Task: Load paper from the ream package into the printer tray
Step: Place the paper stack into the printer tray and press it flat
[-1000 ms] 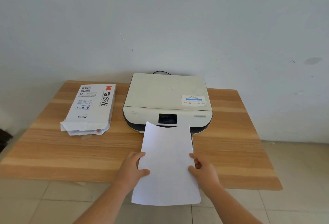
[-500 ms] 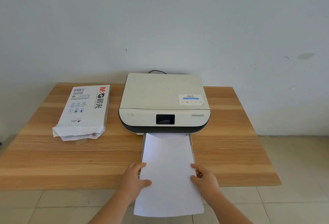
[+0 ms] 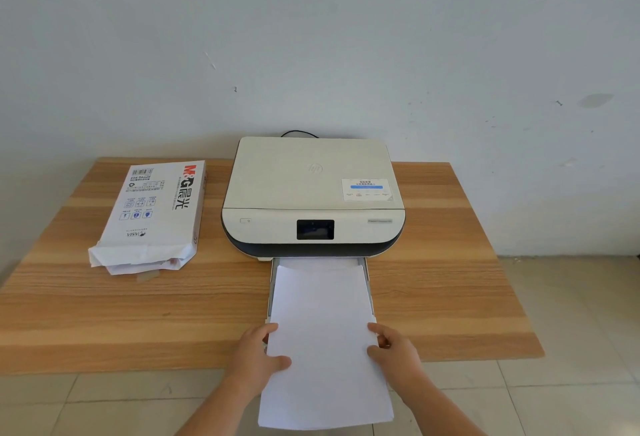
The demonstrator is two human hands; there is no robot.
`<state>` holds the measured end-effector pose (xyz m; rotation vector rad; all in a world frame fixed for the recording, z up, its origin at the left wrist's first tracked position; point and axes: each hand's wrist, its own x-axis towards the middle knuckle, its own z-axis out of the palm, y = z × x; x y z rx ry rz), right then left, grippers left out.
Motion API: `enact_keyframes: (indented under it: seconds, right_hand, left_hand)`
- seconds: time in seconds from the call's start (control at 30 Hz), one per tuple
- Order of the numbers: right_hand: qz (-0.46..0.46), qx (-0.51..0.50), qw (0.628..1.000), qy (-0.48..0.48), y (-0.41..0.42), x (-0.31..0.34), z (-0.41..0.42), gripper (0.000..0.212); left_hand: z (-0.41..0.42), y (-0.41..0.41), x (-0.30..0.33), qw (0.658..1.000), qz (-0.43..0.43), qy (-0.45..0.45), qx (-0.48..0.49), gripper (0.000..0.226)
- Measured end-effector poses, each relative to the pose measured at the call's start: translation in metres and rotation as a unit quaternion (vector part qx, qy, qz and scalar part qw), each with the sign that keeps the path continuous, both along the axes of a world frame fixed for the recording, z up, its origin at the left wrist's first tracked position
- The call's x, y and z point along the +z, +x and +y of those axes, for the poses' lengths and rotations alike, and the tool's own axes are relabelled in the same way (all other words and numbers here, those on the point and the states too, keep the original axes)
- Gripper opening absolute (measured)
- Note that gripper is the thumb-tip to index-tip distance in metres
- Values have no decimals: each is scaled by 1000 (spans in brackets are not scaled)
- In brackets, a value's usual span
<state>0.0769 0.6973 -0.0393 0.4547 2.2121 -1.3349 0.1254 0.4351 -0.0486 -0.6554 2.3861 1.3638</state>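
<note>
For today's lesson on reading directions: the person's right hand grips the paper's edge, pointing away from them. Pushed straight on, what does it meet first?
Probably the right rail of the printer tray, directly ahead of the right hand; depth is uncertain. Beyond it stands the printer.

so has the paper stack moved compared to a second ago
Yes. The paper stack has slid toward the printer: its far edge, earlier raised over the display, now lies low in the tray.

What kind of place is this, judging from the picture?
Probably a plain home or small office corner: a printer and an opened ream on a wooden table against a bare wall, with a tiled floor.
</note>
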Motion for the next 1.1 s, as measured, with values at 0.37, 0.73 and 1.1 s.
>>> enact_keyframes:
  seconds: [0.37,0.73,1.1]
  right_hand:
    - [-31,-11,999,-18,2,-10,6,44]
    - [-63,-48,996,-50,-13,-14,2,45]
    - [-58,-26,998,-22,-45,-11,-11,50]
  left_hand:
    - [2,3,-10,999,-30,24,12,76]
    - [-2,-11,-9,998,-49,32,23,80]
    - [-7,-57,2,997,-80,-9,-7,59]
